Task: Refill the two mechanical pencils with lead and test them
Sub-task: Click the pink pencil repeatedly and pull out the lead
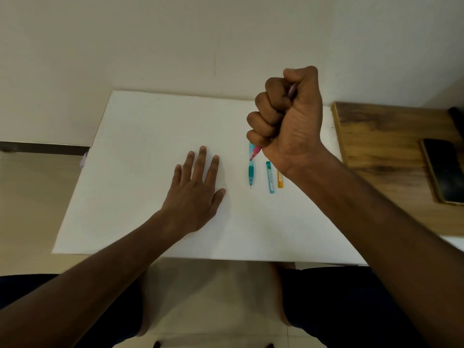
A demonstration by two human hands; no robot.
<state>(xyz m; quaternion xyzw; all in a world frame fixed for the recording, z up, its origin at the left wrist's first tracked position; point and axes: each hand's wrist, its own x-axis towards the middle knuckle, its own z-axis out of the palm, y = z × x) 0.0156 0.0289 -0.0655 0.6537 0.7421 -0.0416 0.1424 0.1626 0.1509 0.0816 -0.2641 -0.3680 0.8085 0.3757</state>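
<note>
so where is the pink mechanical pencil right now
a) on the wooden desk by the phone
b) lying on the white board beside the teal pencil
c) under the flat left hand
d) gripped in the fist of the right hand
d: the right hand is curled in a fist around the pink mechanical pencil, whose tip pokes out below it, above the teal mechanical pencil lying on the white board.

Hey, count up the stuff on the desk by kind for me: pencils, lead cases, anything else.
Mechanical pencils: 2, a pink pencil in the right hand, a teal pencil on the white board
Lead cases: 2, a blue case, an orange case
Phones: 1, the phone
Total: 5
</note>
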